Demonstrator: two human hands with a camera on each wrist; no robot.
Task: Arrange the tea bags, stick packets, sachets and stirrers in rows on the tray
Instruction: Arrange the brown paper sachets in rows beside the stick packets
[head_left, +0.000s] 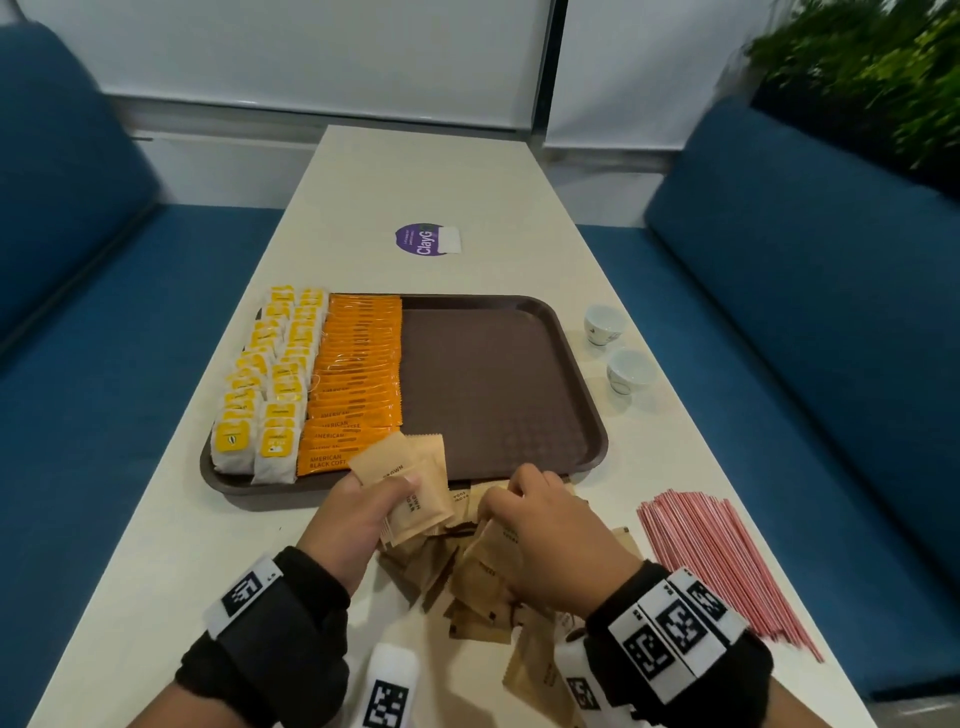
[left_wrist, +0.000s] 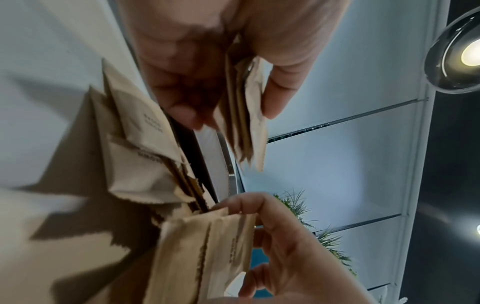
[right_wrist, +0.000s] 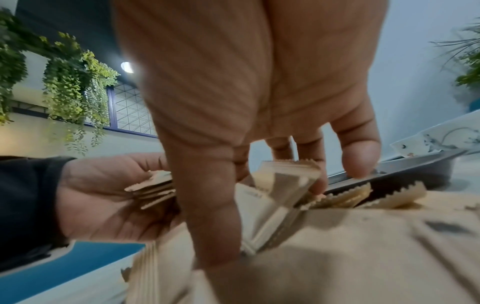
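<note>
I see a brown plastic tray (head_left: 498, 374) with a fine grid texture and rounded corners on the long pale table (head_left: 405, 171). At its left side stand two rows of white tea bags (head_left: 265, 395) with yellow labels, overlapping like tiles; I cannot count them exactly. Next to them lies one row of glossy orange stick packets (head_left: 358, 374), flat and narrow, also too many to count. The right half of the tray is bare.

My left hand (head_left: 353, 514) grips a small fan of tan paper sachets (head_left: 410, 488) with serrated edges, thumb on top, just over the near rim of the tray. My right hand (head_left: 540, 525) pinches a few sachets from the loose pile (head_left: 467, 587) on the table in front of the tray, fingers curled around them.

Thin pink stirrers (head_left: 722, 556) lie in one flat bundle at the right. Two small white ceramic cups (head_left: 615, 343) stand beside the tray's right edge. A round purple sticker (head_left: 418, 240) is further up the table.
</note>
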